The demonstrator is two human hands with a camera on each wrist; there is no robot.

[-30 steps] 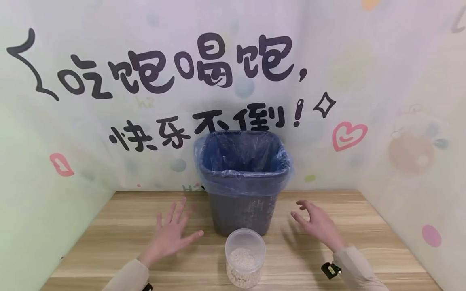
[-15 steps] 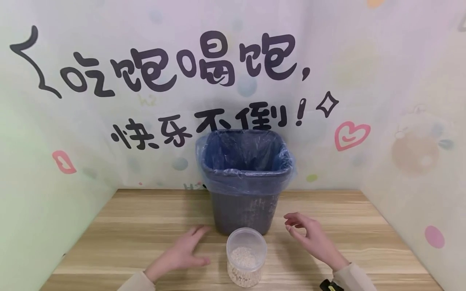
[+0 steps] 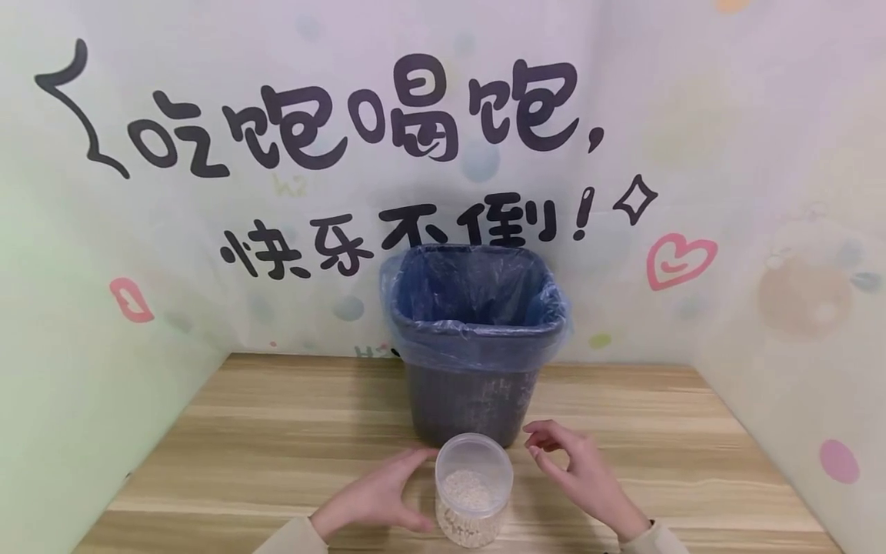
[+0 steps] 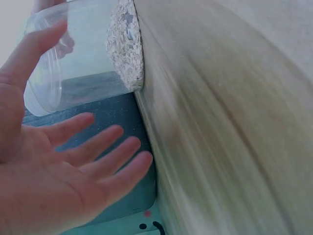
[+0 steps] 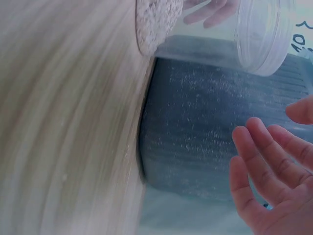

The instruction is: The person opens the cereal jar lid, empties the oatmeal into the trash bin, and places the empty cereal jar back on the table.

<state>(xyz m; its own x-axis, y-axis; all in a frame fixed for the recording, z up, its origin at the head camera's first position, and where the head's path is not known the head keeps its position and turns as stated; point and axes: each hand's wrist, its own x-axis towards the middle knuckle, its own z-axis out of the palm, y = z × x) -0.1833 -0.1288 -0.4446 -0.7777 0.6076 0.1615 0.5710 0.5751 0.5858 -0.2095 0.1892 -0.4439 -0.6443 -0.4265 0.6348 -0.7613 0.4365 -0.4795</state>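
A clear round jar (image 3: 474, 492) with pale, grain-like bits at its bottom stands upright on the table, in front of a dark bin. My left hand (image 3: 377, 496) is just left of the jar, thumb and fingers spread around that side; whether it touches cannot be told. In the left wrist view the left palm (image 4: 54, 181) faces the jar (image 4: 88, 54) with fingers extended. My right hand (image 3: 581, 473) hovers to the jar's right, apart from it, fingers slightly bent and holding nothing. The right wrist view shows that hand (image 5: 279, 181) below the jar (image 5: 210, 34) in the picture.
The dark bin (image 3: 471, 400), lined with a blue plastic bag (image 3: 477, 346), stands directly behind the jar. Wood-grain table (image 3: 291, 415) extends to both sides. Behind it is a pale wall covering (image 3: 332, 46) with black lettering and coloured drawings.
My left hand has moved right and toward me, coming up beside the jar. The right hand has moved left, closer to the jar. The head view has shifted slightly.
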